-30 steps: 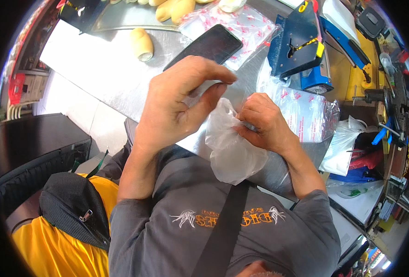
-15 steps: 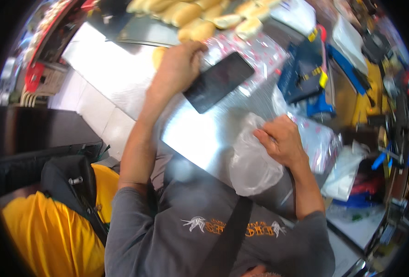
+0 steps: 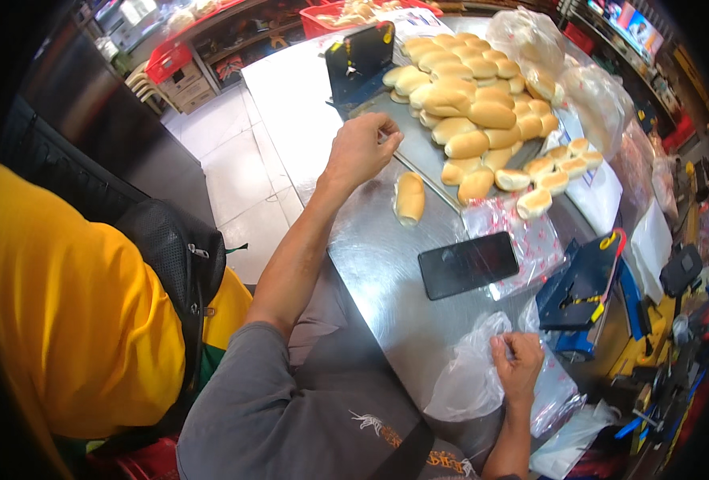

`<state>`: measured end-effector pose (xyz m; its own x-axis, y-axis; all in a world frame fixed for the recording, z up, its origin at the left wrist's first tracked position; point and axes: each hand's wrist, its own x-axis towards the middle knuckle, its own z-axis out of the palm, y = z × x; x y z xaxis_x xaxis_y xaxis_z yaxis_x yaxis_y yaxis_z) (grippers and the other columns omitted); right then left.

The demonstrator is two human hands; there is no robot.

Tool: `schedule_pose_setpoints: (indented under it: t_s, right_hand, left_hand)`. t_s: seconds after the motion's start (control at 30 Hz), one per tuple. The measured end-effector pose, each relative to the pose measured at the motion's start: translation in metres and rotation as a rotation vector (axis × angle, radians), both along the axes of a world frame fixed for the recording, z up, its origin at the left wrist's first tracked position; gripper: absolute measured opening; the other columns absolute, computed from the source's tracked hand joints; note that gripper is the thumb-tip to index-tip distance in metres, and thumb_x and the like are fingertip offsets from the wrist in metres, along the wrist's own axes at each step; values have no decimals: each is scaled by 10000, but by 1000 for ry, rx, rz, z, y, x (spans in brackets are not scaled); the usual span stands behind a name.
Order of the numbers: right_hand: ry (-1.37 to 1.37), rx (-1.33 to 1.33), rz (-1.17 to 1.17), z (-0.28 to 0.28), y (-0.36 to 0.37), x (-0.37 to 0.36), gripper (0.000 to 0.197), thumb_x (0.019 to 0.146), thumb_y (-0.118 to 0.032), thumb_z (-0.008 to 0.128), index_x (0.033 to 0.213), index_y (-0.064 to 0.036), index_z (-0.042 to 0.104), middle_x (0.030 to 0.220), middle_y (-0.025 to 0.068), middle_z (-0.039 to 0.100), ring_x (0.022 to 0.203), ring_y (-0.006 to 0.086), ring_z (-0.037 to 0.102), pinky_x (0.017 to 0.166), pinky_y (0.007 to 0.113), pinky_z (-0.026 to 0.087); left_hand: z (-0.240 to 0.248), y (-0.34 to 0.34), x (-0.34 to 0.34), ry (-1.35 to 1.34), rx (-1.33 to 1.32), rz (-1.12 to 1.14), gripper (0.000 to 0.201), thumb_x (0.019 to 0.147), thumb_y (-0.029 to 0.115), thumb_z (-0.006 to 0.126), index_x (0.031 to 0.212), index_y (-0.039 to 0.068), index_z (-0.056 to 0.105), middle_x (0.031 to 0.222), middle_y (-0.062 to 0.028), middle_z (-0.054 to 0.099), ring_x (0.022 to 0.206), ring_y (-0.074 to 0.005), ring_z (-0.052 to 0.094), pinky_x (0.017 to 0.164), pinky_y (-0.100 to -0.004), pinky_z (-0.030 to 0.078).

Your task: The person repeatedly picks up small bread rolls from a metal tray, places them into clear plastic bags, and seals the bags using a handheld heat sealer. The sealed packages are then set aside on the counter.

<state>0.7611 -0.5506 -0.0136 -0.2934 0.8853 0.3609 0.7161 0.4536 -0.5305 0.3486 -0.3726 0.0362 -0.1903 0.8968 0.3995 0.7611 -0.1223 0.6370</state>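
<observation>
My right hand [image 3: 520, 366] is closed on the gathered top of a clear plastic bag [image 3: 468, 382], which bulges at the table's near edge. My left hand [image 3: 364, 148] is stretched far forward over the steel table [image 3: 362, 256], its thumb and fingers curled together. What they pinch, if anything, is too small to make out. Just beyond it stands a dark upright device with yellow parts [image 3: 361, 64], perhaps a tape dispenser. A single bread roll [image 3: 409, 198] lies close to that hand. A black phone [image 3: 468, 265] rests between my two hands.
A big heap of bread rolls [image 3: 470, 100] covers a tray at the far side. Printed clear bags [image 3: 522, 240] lie beyond the phone. A second dark blue device [image 3: 578, 284] stands at right. A person in a yellow shirt [image 3: 90, 320] is close at left.
The view has turned, showing more of the rolls and the far device. My left hand has moved away from the printed bags, out to the dark device; my right hand keeps the bag.
</observation>
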Motion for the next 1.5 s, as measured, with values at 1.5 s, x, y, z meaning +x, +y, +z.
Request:
schedule_pose_setpoints:
  t_s: [1.5]
  right_hand:
    - [-66, 53, -260, -14, 11, -1, 201, 876, -160, 812, 967, -5, 723, 829, 142, 710, 731, 337, 637, 715, 437, 479]
  left_hand:
    - [-70, 77, -193, 295, 109, 172, 303, 1025, 292, 638, 932, 23, 742, 872, -144, 719, 816, -303, 653, 772, -446, 528]
